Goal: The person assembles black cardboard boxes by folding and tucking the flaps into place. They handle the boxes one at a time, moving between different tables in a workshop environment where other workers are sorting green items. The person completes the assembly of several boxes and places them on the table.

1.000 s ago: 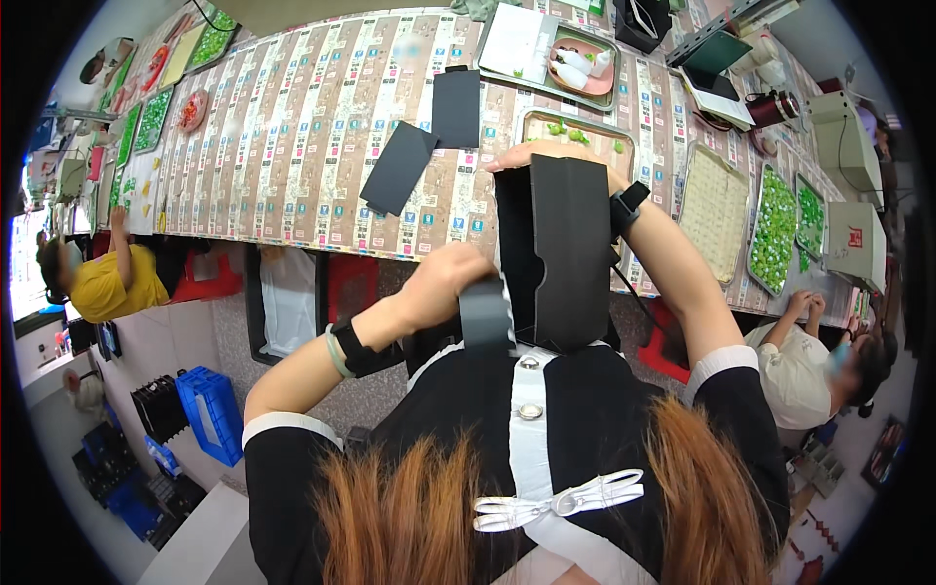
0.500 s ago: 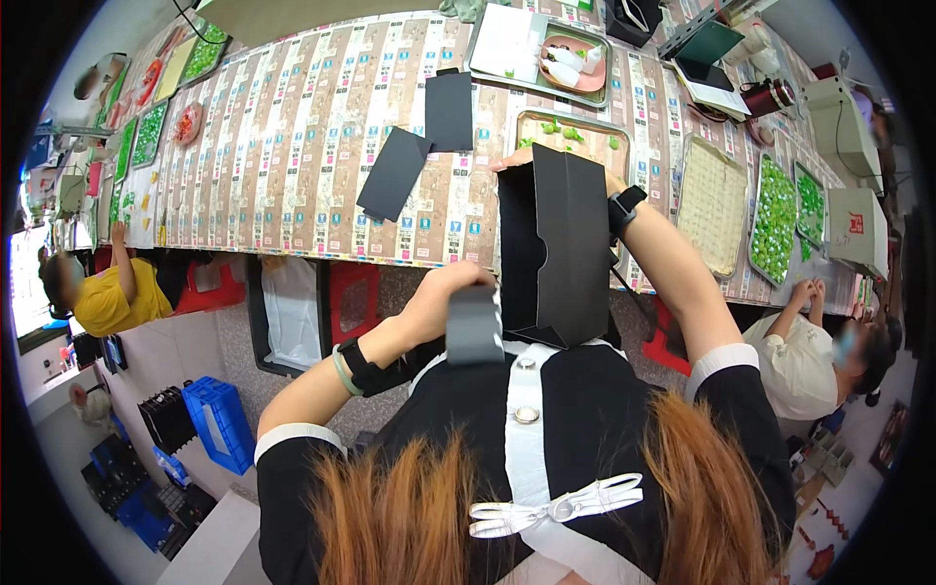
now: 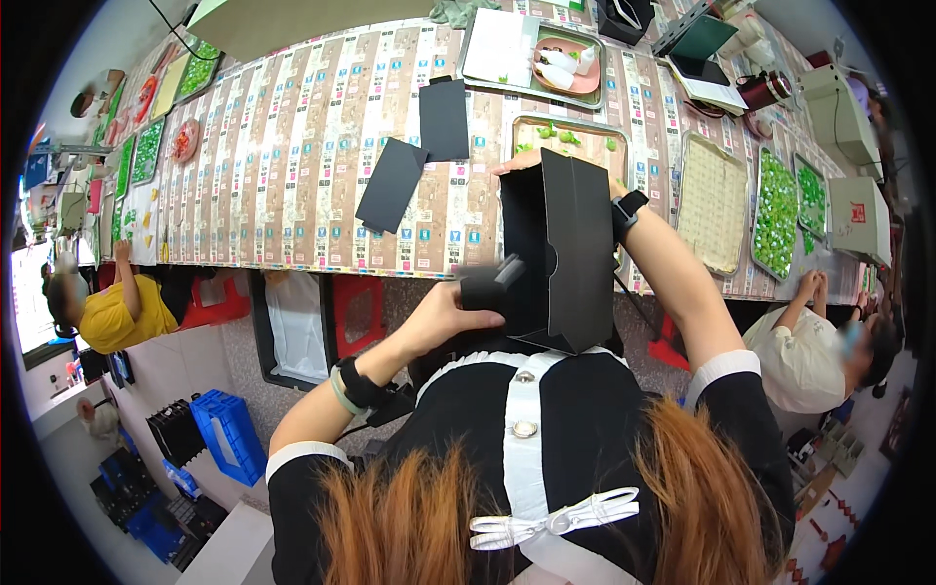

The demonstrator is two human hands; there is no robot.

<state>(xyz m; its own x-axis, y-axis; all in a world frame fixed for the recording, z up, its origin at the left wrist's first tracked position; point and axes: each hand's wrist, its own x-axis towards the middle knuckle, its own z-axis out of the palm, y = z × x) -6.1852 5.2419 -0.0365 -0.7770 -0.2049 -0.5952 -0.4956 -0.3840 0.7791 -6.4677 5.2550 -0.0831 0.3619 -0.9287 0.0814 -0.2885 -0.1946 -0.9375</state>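
Observation:
A black cardboard box (image 3: 582, 249) stands tilted in front of my chest, its open side facing left. My right hand (image 3: 520, 162) reaches round the far side and grips it, fingertips showing at the top left corner; the palm is hidden behind it. My left hand (image 3: 441, 317) is closed on a small dark grey flat piece (image 3: 484, 289), smeared by motion, at the mouth of the box. How far that piece reaches inside I cannot tell. Two flat black card pieces lie on the table beyond, one upright (image 3: 445, 120) and one slanted (image 3: 392, 183), touching or overlapping at a corner.
Behind the box lies a tray (image 3: 575, 121) with green bits. Farther back another metal tray (image 3: 497, 47) holds a white sheet and a pink plate (image 3: 575, 83). Trays of green pieces (image 3: 773, 214) stand at right. People sit at both table ends; a lined bin (image 3: 294, 327) is below the edge.
My left hand has raised the dark grey piece from below the table edge, up and right to the box's open side. The box, held by my right hand, has shifted slightly.

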